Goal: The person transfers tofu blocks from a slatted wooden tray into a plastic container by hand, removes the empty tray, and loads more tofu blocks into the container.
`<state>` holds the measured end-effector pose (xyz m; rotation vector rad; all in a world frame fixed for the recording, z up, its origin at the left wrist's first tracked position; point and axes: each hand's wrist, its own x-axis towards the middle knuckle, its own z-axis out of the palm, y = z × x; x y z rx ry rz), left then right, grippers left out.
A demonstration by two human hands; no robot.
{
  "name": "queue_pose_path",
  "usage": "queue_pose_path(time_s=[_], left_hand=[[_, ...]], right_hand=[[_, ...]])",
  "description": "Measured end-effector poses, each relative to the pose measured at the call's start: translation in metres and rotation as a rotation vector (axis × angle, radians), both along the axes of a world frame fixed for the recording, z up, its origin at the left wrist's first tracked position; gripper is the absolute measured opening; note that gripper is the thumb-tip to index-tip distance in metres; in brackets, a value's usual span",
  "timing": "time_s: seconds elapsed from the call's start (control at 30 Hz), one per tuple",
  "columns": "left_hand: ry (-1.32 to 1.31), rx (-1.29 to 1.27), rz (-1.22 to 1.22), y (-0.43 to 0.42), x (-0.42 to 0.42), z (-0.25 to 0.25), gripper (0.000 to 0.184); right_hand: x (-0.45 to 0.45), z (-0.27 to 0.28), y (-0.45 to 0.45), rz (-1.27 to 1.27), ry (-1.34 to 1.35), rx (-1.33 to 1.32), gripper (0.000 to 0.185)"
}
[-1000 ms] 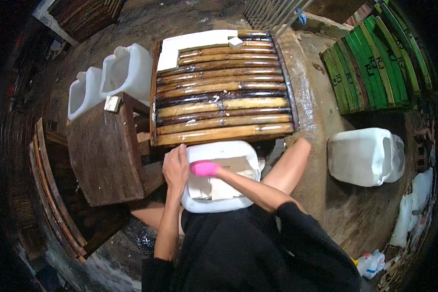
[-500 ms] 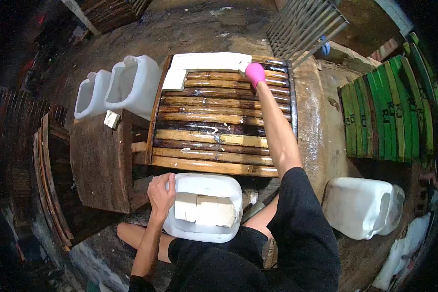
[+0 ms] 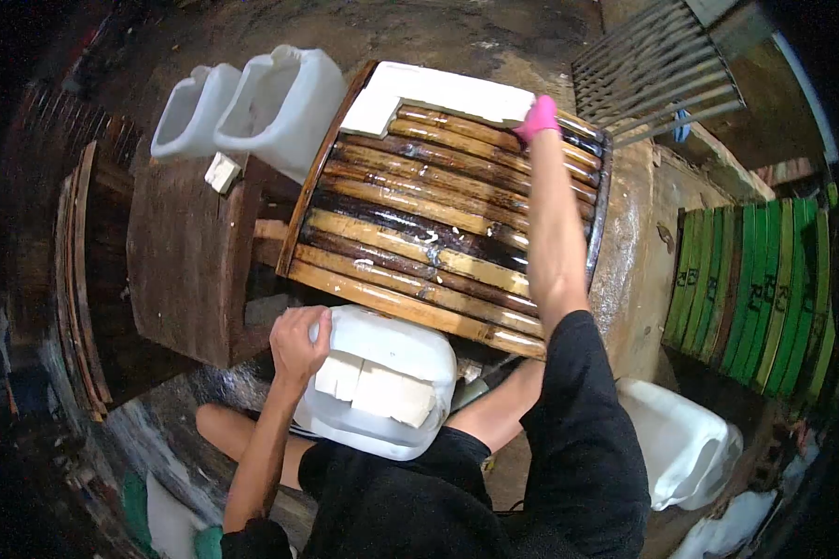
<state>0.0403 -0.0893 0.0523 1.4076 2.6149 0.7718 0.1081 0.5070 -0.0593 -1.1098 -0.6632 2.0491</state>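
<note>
My left hand grips the left rim of a cut-open white plastic jug, which rests between my legs. Inside the jug lie pale tofu-like blocks in some liquid. My right hand, in a pink glove, reaches to the far right of a slatted bamboo rack. It touches the right end of a row of white tofu-like blocks along the rack's far edge. The row also turns down the left side. The glove hides how my right fingers are set and anything inside them.
Two cut-open white jugs stand at the back left, behind a wooden block with a small white piece on it. Green slats are stacked at right, near another white jug. A metal grate stands at the back right.
The view has turned and tilted, so the rack appears slanted. My right hand stays at the right end of the row, its glove now closer against it. My left hand remains on the jug rim.
</note>
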Motion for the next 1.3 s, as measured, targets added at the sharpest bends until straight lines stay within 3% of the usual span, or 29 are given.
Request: queue_pose_path(time_s=[0.13, 0.2, 0.33, 0.4, 0.6, 0.7, 0.83, 0.93, 0.97, 1.0, 1.07, 1.13, 1.23, 1.3], left_hand=[[0.024, 0.014, 0.017, 0.001, 0.001, 0.001, 0.013], [0.019, 0.002, 0.026, 0.003, 0.001, 0.003, 0.013], [0.035, -0.019, 0.009, 0.001, 0.001, 0.002, 0.013], [0.041, -0.027, 0.016, 0.002, 0.001, 0.001, 0.013], [0.012, -0.025, 0.029, -0.001, 0.000, -0.003, 0.019], [-0.001, -0.022, 0.021, -0.003, -0.001, -0.003, 0.021], [-0.029, -0.067, 0.060, -0.007, 0.001, -0.001, 0.023], [0.113, 0.050, -0.017, -0.015, 0.000, 0.001, 0.022], [0.184, 0.111, -0.052, -0.017, 0.001, 0.000, 0.024], [0.115, 0.170, -0.029, -0.022, 0.013, 0.007, 0.027], [-0.118, 0.211, -0.030, -0.042, 0.058, 0.046, 0.043], [-0.567, 0.145, -0.138, -0.067, 0.100, 0.076, 0.071], [-1.037, 0.053, 0.031, -0.073, 0.138, 0.064, 0.089], [-1.256, -0.005, 0.283, -0.060, 0.146, 0.041, 0.093]], right_hand=[[0.018, 0.003, 0.008, 0.425, 0.241, 0.009, 0.071], [0.014, 0.052, -0.040, 0.402, 0.344, -0.095, 0.071], [0.005, 0.017, -0.049, 0.341, 0.611, -0.078, 0.077], [0.012, 0.058, -0.096, 0.247, 0.643, -0.104, 0.081], [0.072, 0.011, -0.134, 0.262, 0.827, 0.020, 0.087], [0.112, 0.040, -0.210, 0.214, 0.788, -0.006, 0.088], [0.170, 0.078, -0.320, 0.092, 0.462, -0.117, 0.083], [0.223, 0.082, -0.396, 0.173, 0.680, -0.278, 0.078], [0.220, 0.110, -0.426, 0.063, 0.257, -0.270, 0.074], [0.228, 0.121, -0.451, 0.168, 0.641, -0.355, 0.073], [0.232, 0.141, -0.492, 0.122, 0.474, -0.465, 0.073], [0.221, 0.155, -0.524, 0.182, 0.693, -0.555, 0.082], [0.188, 0.159, -0.559, 0.225, 0.167, -0.384, 0.083], [0.171, 0.135, -0.574, 0.197, -0.004, -0.311, 0.065]])
